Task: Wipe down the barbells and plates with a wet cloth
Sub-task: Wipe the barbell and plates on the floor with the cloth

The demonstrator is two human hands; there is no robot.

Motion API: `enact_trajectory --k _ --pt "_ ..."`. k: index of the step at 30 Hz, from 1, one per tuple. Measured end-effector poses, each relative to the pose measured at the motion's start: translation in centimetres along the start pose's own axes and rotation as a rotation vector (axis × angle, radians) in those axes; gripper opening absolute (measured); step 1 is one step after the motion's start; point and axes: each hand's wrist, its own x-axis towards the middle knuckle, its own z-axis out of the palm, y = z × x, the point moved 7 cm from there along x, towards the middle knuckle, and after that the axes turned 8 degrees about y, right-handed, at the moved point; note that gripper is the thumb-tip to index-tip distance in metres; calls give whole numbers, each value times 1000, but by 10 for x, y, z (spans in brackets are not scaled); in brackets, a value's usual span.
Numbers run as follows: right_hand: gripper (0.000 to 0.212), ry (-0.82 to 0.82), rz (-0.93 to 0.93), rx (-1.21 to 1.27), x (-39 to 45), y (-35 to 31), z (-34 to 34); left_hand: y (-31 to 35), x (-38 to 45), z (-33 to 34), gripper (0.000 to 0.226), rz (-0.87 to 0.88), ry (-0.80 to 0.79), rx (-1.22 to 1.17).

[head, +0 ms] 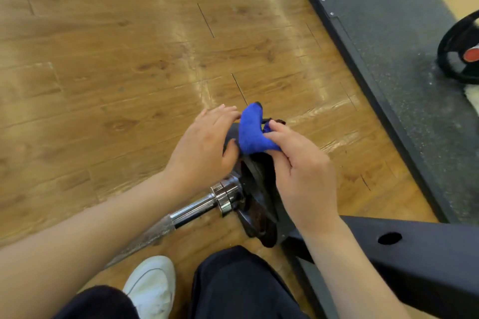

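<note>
On the wooden floor [116,59], just ahead of the person's knees: one barbell [191,211], chrome shaft and collar, lying flat, with dark plates [255,189] standing on edge at its end. Draped over the top rim of the plates: one blue cloth [250,132], bunched and soft, conforming to whatever it covers; judged light and limp, best held in a pinch of folded fabric so a pad of it presses on the metal. Right hand [300,171]: fingers closed on the near side of the cloth, pinching it. Left hand [204,145]: curled over the far-left rim of the plates, fingertips touching the cloth edge; whether it actually grips the cloth cannot be told. Plates: judged heavy and rigid, unlikely to shift under wiping; steady at the rim, as the left hand does. Shaft: smooth chrome, likely slippery when wet. Nearby: black rack frame [414,248] at right; rubber mat [394,41] beyond, carrying another plate [456,46].
</note>
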Motion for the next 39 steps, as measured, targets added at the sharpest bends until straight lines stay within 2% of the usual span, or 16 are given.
enact_trajectory --k 2,4,5,7,9,13,17,20,22,25,28,30,33,35,39 --pt "26 -61 -12 17 -13 -4 5 -13 -8 -5 49 -52 14 15" --pt "12 -135 25 6 -18 1 10 -22 -16 -9 49 -87 25 27" --pt "13 -169 64 -9 -19 4 13 -25 -20 -9 49 -97 28 36" --pt "39 -248 140 -7 -20 7 19 -28 -29 -8 49 -113 26 55" --pt "43 -266 174 -3 -18 5 22 -29 -37 -6 48 -123 34 63" --pt "61 -240 114 -37 -20 -2 26 -28 -51 -4 42 -135 78 64" --pt "36 -103 -55 -161 -27 -10 30 -26 -64 0 44 -153 101 82" --pt "33 40 -134 -108 -23 -20 13 -28 -75 3 45 -189 102 95" --pt "31 70 -220 -37 -24 -38 7 -35 -85 0 45 -215 94 144" --pt "38 -20 -335 72 -38 -70 29 -54 -107 -10 42 -246 79 274" --pt "38 -164 -374 160 -58 -95 64 -75 -136 -34 48 -314 119 398" --pt "41 -233 -292 260 -69 -106 80 -88 -158 -47 46 -393 146 435" --pt "42 -323 -45 473 -81 -112 94 -97 -190 -61 49 -443 184 491" --pt "41 -387 -85 432 -92 -118 104 -98 -207 -68 50 -464 187 510" --pt "38 -626 -338 176 -136 -116 131 -93 -238 -87 42 -484 216 553"
